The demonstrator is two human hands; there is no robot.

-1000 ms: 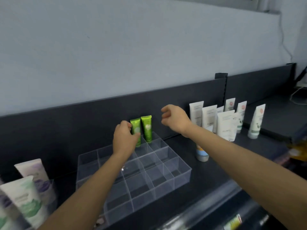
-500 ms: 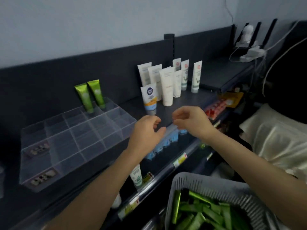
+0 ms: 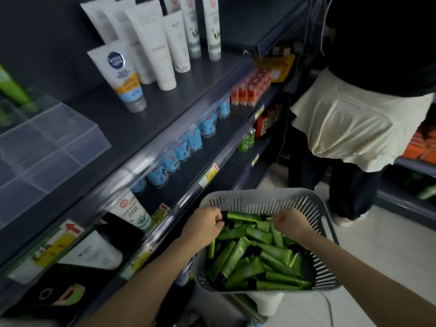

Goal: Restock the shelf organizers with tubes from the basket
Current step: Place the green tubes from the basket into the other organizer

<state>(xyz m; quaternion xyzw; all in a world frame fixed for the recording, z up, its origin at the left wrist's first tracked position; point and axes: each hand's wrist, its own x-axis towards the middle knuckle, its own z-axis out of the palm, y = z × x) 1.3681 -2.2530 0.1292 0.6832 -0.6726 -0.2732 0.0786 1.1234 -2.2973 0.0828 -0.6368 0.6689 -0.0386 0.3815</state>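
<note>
Judging by the full grey slotted plastic basket (image 3: 257, 194) and the near-bare clear acrylic organizer (image 3: 59, 142), most restocking remains; the left hand (image 3: 204, 226) pinches a glossy green tube (image 3: 243, 217), and whether the curled right hand (image 3: 292, 224) holds anything is unclear.

Bare left hand (image 3: 203, 224) and bare right hand (image 3: 291, 224) on long, slim, uncovered forearms (image 3: 146, 277).

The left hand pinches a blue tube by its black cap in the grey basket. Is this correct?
Not quite. The head view shows that the tube is green, not blue. The left hand does pinch it by its black cap, in the grey basket.
</note>
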